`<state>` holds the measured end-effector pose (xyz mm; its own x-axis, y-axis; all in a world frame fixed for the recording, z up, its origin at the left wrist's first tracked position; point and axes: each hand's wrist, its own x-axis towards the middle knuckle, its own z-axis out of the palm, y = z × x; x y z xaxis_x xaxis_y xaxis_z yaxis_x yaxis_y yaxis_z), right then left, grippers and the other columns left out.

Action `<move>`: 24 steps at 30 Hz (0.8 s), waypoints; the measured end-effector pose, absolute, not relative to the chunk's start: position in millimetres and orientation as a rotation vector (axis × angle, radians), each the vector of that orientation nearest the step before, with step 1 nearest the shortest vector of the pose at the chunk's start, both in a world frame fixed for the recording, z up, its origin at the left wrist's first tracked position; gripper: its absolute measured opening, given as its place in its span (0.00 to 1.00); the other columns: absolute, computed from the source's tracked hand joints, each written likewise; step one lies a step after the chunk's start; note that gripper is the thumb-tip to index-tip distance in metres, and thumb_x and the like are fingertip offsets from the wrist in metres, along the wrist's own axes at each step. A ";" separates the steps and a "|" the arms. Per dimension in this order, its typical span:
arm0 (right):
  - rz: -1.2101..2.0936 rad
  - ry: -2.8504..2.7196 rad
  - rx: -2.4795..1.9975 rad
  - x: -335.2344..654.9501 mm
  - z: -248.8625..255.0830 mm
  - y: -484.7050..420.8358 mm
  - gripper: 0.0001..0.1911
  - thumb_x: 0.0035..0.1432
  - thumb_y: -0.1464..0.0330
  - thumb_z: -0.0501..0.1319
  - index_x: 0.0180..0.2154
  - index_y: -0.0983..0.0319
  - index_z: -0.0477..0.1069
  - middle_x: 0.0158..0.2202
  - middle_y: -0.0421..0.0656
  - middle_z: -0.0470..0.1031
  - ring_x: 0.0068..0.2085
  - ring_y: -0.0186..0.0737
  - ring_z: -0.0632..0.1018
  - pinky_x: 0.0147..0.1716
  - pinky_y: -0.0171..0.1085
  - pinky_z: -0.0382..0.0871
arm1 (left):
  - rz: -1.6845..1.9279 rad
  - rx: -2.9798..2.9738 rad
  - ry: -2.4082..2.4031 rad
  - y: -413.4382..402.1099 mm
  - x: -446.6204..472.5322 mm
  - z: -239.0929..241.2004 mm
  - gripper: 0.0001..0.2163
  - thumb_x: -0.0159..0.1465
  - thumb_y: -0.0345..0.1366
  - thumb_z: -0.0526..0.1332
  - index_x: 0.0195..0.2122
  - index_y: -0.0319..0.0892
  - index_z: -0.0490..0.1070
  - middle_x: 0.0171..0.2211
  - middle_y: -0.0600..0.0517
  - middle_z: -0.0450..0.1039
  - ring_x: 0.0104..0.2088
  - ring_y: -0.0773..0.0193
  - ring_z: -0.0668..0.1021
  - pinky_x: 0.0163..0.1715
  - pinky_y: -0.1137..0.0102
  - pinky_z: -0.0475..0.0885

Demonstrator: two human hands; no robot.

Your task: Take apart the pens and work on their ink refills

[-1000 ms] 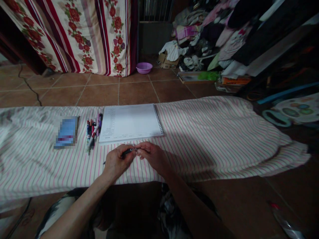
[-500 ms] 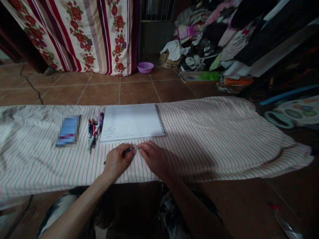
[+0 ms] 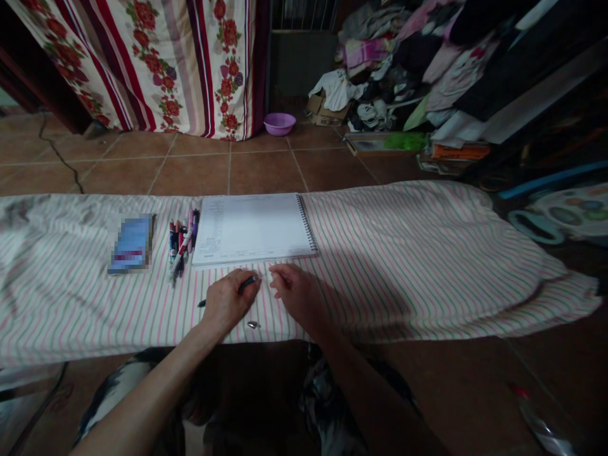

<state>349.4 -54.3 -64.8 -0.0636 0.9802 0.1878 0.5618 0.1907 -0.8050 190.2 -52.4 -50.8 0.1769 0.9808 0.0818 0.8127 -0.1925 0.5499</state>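
My left hand (image 3: 231, 297) is closed around a dark pen (image 3: 247, 283), whose other end sticks out at the left below the hand. Just to its right, my right hand (image 3: 297, 292) hovers over the cloth with thumb and forefinger a little apart and nothing visible between them. A small silvery cone-shaped piece, like a pen tip (image 3: 253, 325), lies on the striped cloth below both hands. Beyond the hands rests a spiral-bound notebook (image 3: 256, 228), its page showing faint printing along the left and lower edges.
Several pens (image 3: 181, 244) lie in a bunch left of the notebook, with a phone (image 3: 130, 244) further left. The striped cloth (image 3: 403, 253) covers the long low surface. On the tiled floor behind are a purple basin (image 3: 279, 123) and a heap of clothes (image 3: 380, 69).
The small silvery piece now lies on the cloth near the front edge. My right hand has drawn slightly away from the pen, and its fingers have parted.
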 end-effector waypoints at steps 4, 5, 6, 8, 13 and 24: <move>0.798 -1.886 -1.390 349.5 -56.3 -66.0 0.07 0.57 0.71 0.53 0.34 0.60 0.68 0.24 0.37 0.70 0.24 0.29 0.72 0.26 0.29 0.64 | 0.514 1.972 1.898 -45.1 183.7 -45.5 0.12 0.59 0.42 0.54 0.38 0.46 0.73 0.35 0.51 0.77 0.36 0.59 0.77 0.32 0.70 0.66; 0.755 -1.991 -1.364 348.5 -53.3 -69.8 0.04 0.55 0.70 0.56 0.31 0.61 0.69 0.26 0.38 0.70 0.26 0.30 0.72 0.27 0.29 0.64 | 0.529 1.946 1.926 -42.9 181.2 -44.1 0.12 0.59 0.42 0.54 0.39 0.46 0.73 0.35 0.51 0.77 0.37 0.59 0.77 0.33 0.71 0.66; 0.763 -2.087 -1.325 346.8 -50.9 -73.4 0.04 0.53 0.67 0.59 0.32 0.61 0.70 0.28 0.39 0.70 0.27 0.30 0.71 0.27 0.30 0.63 | 0.554 1.911 1.952 -41.0 178.7 -42.8 0.12 0.59 0.41 0.54 0.40 0.46 0.73 0.36 0.51 0.77 0.37 0.60 0.76 0.33 0.71 0.66; 0.772 -2.307 -1.128 342.4 -49.1 -78.6 0.13 0.49 0.62 0.63 0.38 0.60 0.70 0.33 0.41 0.70 0.31 0.32 0.71 0.29 0.31 0.64 | 0.577 1.832 1.982 -38.3 174.8 -40.9 0.13 0.59 0.42 0.53 0.39 0.45 0.73 0.34 0.51 0.77 0.34 0.62 0.77 0.31 0.72 0.65; 0.557 -2.525 -0.991 334.9 -59.3 -77.6 0.09 0.52 0.64 0.62 0.36 0.59 0.72 0.37 0.43 0.69 0.39 0.38 0.70 0.36 0.34 0.63 | 0.523 1.837 2.027 -39.5 172.1 -38.8 0.14 0.60 0.43 0.52 0.38 0.45 0.73 0.31 0.52 0.77 0.31 0.63 0.76 0.28 0.73 0.63; 0.920 -2.482 -0.917 338.1 -62.4 -85.5 0.07 0.56 0.69 0.56 0.30 0.63 0.72 0.26 0.41 0.74 0.30 0.33 0.73 0.31 0.30 0.60 | 0.308 2.092 2.013 -50.7 168.0 -41.2 0.14 0.59 0.45 0.52 0.39 0.47 0.73 0.33 0.50 0.77 0.35 0.55 0.77 0.30 0.68 0.65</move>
<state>338.1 -85.5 -62.4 -0.7346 0.6729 0.0870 0.4534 0.5823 -0.6748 168.0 -50.7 -41.2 0.0388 0.9992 -0.0026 0.9529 -0.0362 0.3012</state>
